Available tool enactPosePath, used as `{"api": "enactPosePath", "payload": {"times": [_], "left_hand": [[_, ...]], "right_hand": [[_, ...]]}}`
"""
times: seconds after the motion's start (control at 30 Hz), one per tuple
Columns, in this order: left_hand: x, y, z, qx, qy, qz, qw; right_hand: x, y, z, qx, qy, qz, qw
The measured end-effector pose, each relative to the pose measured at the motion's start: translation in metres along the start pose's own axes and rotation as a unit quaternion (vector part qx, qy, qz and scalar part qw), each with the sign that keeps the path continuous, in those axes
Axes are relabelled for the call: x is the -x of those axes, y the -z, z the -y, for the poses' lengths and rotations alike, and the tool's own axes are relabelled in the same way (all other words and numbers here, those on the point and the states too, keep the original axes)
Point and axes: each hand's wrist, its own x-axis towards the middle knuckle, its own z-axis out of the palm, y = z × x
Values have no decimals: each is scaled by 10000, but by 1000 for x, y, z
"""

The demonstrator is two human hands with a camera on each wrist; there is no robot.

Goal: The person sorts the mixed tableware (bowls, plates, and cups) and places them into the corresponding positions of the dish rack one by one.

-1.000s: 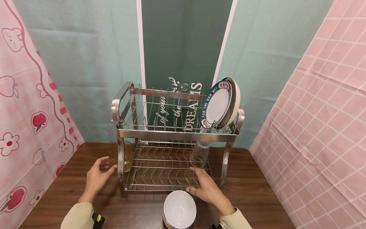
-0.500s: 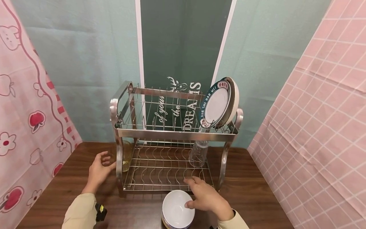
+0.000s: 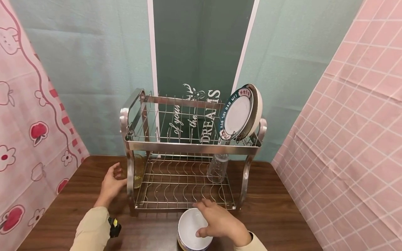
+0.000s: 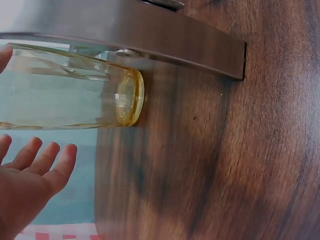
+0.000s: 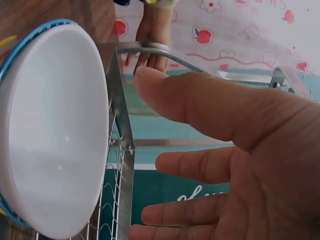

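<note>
My left hand (image 3: 112,184) is beside a yellowish drinking glass (image 4: 70,90), thumb on one side and fingers on the other, with a gap between fingers and glass in the left wrist view. The glass stands upright by the left leg of a two-tier metal dish rack (image 3: 194,149). My right hand (image 3: 220,221) hovers over a stack of bowls (image 3: 190,230) with a white one on top, in front of the rack. In the right wrist view its fingers are spread and apart from the white bowl (image 5: 57,130).
A blue-rimmed plate (image 3: 237,116) and a pale bowl (image 3: 259,108) lean upright at the upper tier's right end. Below them, a clear glass (image 3: 217,169) stands at the lower tier's right. Fabric with pink grid (image 3: 351,132) hangs at the right.
My right hand has moved left and toward me, from in front of the lower tier to over the bowls. My left hand has shifted slightly up beside the yellowish glass.
</note>
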Motion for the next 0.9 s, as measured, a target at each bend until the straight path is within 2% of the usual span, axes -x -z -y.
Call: {"api": "enactPosePath", "payload": {"times": [0.17, 0.37, 0.47, 0.7, 0.9], "left_hand": [[-3, -5, 3, 261, 197, 14, 9995], [-6, -13, 1, 618, 284, 126, 9976], [-7, -15, -1, 584, 293, 77, 9978], [-10, -17, -4, 119, 364, -142, 9992], [-17, -19, -5, 237, 258, -298, 9989]], "right_hand": [[2, -4, 9, 84, -27, 71, 9999], [3, -10, 19, 291, 19, 177, 9994], [4, -14, 23, 341, 154, 131, 9992], [5, -19, 27, 668, 844, -136, 9941], [4, -22, 29, 734, 1072, -95, 9915]]}}
